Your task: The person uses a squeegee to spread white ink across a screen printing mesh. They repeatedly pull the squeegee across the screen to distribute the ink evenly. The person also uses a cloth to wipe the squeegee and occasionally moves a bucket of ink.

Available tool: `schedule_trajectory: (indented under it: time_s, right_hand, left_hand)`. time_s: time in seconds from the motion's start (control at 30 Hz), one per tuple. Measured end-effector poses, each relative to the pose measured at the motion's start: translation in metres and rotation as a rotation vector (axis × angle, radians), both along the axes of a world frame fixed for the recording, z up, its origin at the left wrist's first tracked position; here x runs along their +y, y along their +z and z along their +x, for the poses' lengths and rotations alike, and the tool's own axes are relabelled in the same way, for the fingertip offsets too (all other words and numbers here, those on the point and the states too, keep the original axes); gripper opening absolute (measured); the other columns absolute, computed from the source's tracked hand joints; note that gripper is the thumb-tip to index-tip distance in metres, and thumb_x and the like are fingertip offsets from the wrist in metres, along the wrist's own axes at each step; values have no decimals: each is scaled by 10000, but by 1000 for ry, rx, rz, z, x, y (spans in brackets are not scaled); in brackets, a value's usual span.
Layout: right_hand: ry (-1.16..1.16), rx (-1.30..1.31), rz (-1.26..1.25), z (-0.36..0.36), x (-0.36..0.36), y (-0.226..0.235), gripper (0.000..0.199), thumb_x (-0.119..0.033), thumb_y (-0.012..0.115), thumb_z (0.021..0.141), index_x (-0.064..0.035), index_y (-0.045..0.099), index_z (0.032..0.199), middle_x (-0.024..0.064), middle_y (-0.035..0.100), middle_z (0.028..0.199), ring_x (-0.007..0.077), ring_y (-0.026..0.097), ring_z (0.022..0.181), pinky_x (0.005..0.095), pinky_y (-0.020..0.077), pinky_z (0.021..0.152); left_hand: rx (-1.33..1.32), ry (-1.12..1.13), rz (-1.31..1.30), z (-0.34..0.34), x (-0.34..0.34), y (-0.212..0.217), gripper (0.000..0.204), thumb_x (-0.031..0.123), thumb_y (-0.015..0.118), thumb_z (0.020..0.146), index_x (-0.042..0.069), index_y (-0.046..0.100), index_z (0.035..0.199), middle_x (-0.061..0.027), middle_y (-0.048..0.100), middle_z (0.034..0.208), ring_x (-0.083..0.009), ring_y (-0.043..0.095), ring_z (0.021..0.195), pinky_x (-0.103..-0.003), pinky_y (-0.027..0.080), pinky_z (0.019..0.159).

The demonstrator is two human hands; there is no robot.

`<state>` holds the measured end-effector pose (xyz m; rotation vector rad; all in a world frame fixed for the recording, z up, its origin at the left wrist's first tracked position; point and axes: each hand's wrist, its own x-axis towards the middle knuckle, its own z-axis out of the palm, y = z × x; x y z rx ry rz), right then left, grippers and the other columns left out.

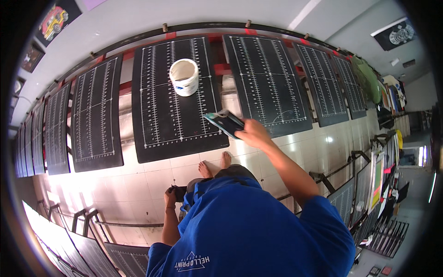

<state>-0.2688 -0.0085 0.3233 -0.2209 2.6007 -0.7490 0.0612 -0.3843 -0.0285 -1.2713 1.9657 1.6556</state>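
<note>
My right hand [253, 134] is closed round the end of a black squeegee [224, 123], whose far edge carries teal and pale smears. It is held in the air over the gap between two black printing boards, near the front corner of the middle board [154, 115]. On that board stands a white plastic bucket [185, 85], open at the top, with pale residue inside and a blue smear on its side. Low at my left side, my left hand [170, 197] is closed on a small black object [179, 193] that I cannot make out.
More black boards with white ruled markings, such as one on the right [270, 83] and one on the left [97, 113], line a red and black frame. Behind me runs another row of boards [127, 258] with black metal brackets [86, 221]. My bare feet [214, 167] stand on pale floor tiles.
</note>
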Motion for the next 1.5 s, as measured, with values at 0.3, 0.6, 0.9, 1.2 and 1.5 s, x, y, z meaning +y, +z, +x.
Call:
schedule_trajectory:
  time_s: [0.3,0.6,0.9,1.2,1.5]
  right_hand:
    - [444,920,175,51,-162,-90,443,-106,573,838,30,571,1259,101,570,1168,266,559,1104,366,498,927]
    - [157,432,73,18,-8,-13,418,-10,661,749,-126,697,1148,67,684,1147,290,658,1052,414,547,871]
    - [41,634,283,-91,95,-37,453,-45,725,747,-171,666,1178,1,658,1128,249,631,1069,383,547,875]
    - [380,591,177,-68,137,-45,517,-2,698,690,-131,684,1191,13,666,1157,258,635,1047,368,546,880]
    - [899,479,-119,-45,174,-34,515,63,625,676,-111,700,1155,-2,677,1134,226,626,1059,376,532,867]
  left_hand:
    - [-141,217,-9,69,6,46,242,172,665,913,-32,710,1035,-67,711,924,-142,626,831,-307,502,740]
    - [-48,180,162,114,-3,-30,281,175,661,904,-61,703,1050,-96,726,907,-149,639,805,-317,512,726]
    - [-25,157,18,22,18,12,283,168,661,904,-36,694,1097,-100,720,936,-168,651,838,-331,514,755]
    - [9,254,-75,1,118,33,303,185,658,918,-37,685,1123,-110,729,958,-170,663,845,-330,520,763]
    - [303,668,108,-54,337,59,230,147,632,944,-12,671,1104,-35,685,941,-107,608,801,-268,501,721]
